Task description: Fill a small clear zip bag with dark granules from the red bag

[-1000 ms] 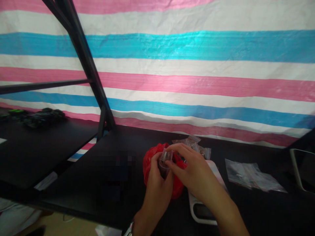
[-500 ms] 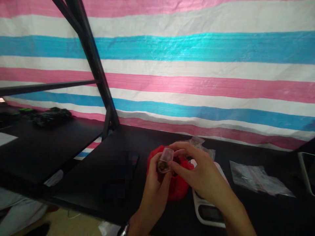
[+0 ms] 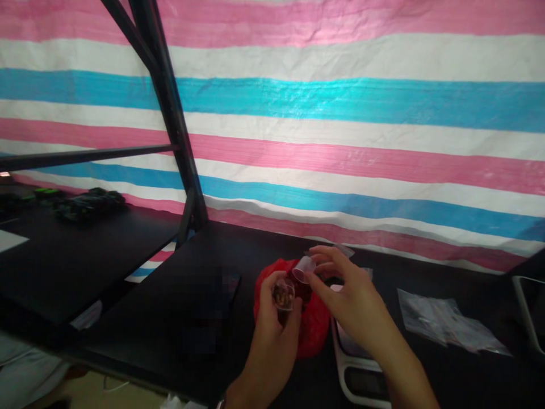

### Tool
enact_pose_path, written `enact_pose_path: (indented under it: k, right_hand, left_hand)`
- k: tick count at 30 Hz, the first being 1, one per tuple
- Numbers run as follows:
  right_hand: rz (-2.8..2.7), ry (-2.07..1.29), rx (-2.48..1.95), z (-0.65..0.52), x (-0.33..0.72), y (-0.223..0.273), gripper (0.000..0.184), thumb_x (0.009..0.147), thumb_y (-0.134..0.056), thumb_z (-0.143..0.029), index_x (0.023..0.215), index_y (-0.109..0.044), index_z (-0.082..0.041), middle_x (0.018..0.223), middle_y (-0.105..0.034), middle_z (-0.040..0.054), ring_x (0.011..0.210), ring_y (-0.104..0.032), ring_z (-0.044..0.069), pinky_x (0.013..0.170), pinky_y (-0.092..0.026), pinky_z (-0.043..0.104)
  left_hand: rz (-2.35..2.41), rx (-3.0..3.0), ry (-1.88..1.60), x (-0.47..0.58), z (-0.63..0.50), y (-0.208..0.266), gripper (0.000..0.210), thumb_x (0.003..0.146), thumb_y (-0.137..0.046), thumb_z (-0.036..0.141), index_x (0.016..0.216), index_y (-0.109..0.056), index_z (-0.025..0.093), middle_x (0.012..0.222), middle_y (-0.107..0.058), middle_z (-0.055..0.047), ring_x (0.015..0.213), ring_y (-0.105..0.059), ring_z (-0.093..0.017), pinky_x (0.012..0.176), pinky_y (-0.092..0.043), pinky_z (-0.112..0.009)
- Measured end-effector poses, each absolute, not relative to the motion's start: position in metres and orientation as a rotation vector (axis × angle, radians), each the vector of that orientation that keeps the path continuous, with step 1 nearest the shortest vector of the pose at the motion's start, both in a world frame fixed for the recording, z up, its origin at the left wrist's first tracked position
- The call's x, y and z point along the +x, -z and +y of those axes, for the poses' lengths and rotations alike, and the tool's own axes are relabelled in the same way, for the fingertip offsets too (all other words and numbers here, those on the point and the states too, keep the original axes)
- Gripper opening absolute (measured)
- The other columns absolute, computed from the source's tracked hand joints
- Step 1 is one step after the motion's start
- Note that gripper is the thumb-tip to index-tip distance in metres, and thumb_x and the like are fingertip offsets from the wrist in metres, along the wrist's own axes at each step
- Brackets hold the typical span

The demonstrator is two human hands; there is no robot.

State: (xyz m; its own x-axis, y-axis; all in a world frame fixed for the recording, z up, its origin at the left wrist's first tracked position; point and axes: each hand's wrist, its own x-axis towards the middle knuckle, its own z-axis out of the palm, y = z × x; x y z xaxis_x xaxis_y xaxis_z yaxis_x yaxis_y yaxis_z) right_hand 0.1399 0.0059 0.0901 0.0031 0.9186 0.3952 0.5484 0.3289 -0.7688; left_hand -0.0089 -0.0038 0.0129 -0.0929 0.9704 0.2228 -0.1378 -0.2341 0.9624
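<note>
Above a black tabletop [image 3: 238, 250], a small clear plastic cup [image 3: 283, 295] holding brownish bits sits pinched between the thumb and fingers of the left hand [image 3: 272, 329], its open mouth facing up and toward the camera. Just above and to the right of it, a second small clear plastic cup [image 3: 305, 268], tilted, is gripped at its rim by the thumb and fingertips of the right hand [image 3: 349, 295]; the two cups are close together but apart. Directly behind and beneath both cups lies a crumpled red plastic bag [image 3: 313, 326] on the table. A white digital scale [image 3: 361, 369] rests under the right wrist. Clear plastic pouches [image 3: 443, 321] lie farther right, well apart from the hands. A pink, white and blue striped tarpaulin [image 3: 340, 113] hangs behind, with a black metal frame [image 3: 170, 108] at left.
</note>
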Motion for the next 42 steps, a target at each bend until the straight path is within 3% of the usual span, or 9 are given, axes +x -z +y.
enact_pose_path:
  k: [4, 10, 14, 19, 27, 37, 42]
  right_hand:
    - [-1.915, -0.414, -1.571, 0.014, 0.140, -0.077, 0.026, 0.092, -0.070, -0.015, 0.115, -0.074, -0.024, 0.117, -0.078, 0.0065, 0.107, -0.074, 0.027, 0.097, -0.054, 0.041]
    - [-2.028, -0.149, -1.893, 0.030, 0.120, -0.055, 0.023, 0.099, -0.063, -0.018, 0.120, -0.072, -0.020, 0.121, -0.075, 0.0135, 0.109, -0.073, 0.029, 0.091, -0.054, 0.039]
    - [-2.040, -0.107, -1.933, 0.038, 0.112, -0.044, 0.021, 0.102, -0.057, -0.017, 0.116, -0.073, -0.016, 0.122, -0.073, 0.0165, 0.112, -0.071, 0.031, 0.092, -0.053, 0.039]
    - [-2.064, -0.350, -1.780, 0.042, 0.110, -0.041, 0.012, 0.098, -0.068, -0.024, 0.104, -0.077, -0.020, 0.111, -0.078, 0.0100, 0.100, -0.074, 0.025, 0.085, -0.052, 0.032]
    - [-1.884, -0.763, -1.496, 0.038, 0.114, -0.037, 0.010, 0.090, -0.070, -0.019, 0.092, -0.080, -0.019, 0.090, -0.083, 0.0036, 0.082, -0.075, 0.020, 0.075, -0.052, 0.029]
    - [-1.582, -1.036, -1.384, 0.035, 0.135, -0.043, 0.014, 0.090, -0.069, -0.029, 0.093, -0.077, -0.017, 0.088, -0.083, 0.0067, 0.082, -0.079, 0.022, 0.074, -0.058, 0.032]
    - [-1.482, -1.043, -1.286, 0.022, 0.146, -0.070, 0.020, 0.090, -0.071, -0.037, 0.096, -0.074, -0.018, 0.091, -0.083, 0.0065, 0.084, -0.078, 0.022, 0.077, -0.059, 0.032]
  left_hand:
    - [1.203, 1.133, -1.755, -0.026, -0.010, -0.021, 0.038, 0.088, -0.077, 0.038, 0.119, -0.061, 0.023, 0.100, -0.069, -0.003, 0.082, -0.071, -0.016, 0.076, -0.060, -0.025]
    - [1.470, 1.171, -1.644, -0.037, -0.028, -0.016, 0.033, 0.082, -0.077, 0.042, 0.104, -0.065, 0.021, 0.086, -0.067, -0.001, 0.071, -0.066, -0.016, 0.066, -0.058, -0.026]
    - [1.503, 1.261, -1.466, -0.036, -0.027, -0.011, 0.029, 0.082, -0.072, 0.043, 0.100, -0.066, 0.021, 0.083, -0.067, -0.002, 0.072, -0.066, -0.020, 0.065, -0.057, -0.030]
    - [1.459, 1.199, -1.452, -0.042, -0.012, -0.009, 0.029, 0.078, -0.073, 0.042, 0.096, -0.067, 0.020, 0.085, -0.069, -0.003, 0.075, -0.067, -0.021, 0.070, -0.058, -0.033]
    - [1.377, 1.029, -1.496, -0.044, 0.001, -0.007, 0.032, 0.071, -0.078, 0.036, 0.095, -0.066, 0.019, 0.080, -0.070, 0.000, 0.072, -0.069, -0.019, 0.067, -0.057, -0.031]
    - [1.422, 1.153, -1.723, -0.032, -0.003, -0.018, 0.037, 0.079, -0.076, 0.037, 0.108, -0.061, 0.020, 0.089, -0.067, -0.001, 0.074, -0.068, -0.017, 0.069, -0.058, -0.030]
    - [1.355, 1.234, -1.567, -0.017, -0.012, -0.021, 0.030, 0.084, -0.074, 0.040, 0.104, -0.061, 0.023, 0.086, -0.070, -0.001, 0.074, -0.070, -0.019, 0.069, -0.059, -0.031]
